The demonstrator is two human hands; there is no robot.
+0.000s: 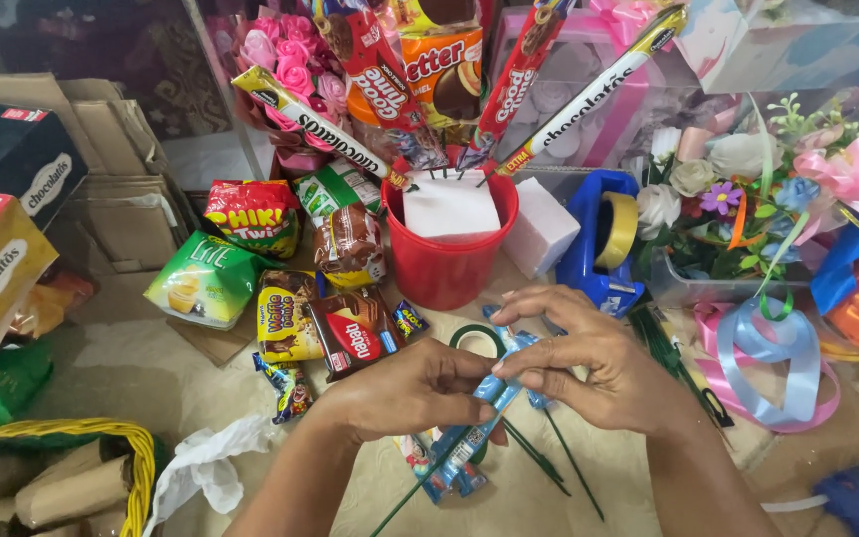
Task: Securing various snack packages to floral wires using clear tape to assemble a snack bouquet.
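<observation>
My left hand (405, 390) and my right hand (603, 370) meet at the middle of the view, both pinching a small blue-wrapped snack (494, 390) fixed to a thin green stick (420, 492). A roll of green tape (476, 339) lies just behind my fingers. More green sticks (559, 459) lie on the surface below my right hand. A red bucket (446, 261) holding a white foam block (451, 207) stands behind, with several long snack packs on sticks (509, 85) rising from it.
Loose snack packets (290, 298) lie left of the bucket. A blue tape dispenser (603, 249) and a white foam block (541, 227) stand to its right. Artificial flowers and ribbons (748, 199) fill the right. Cardboard boxes (12, 199) and a yellow basket (101, 438) are at left.
</observation>
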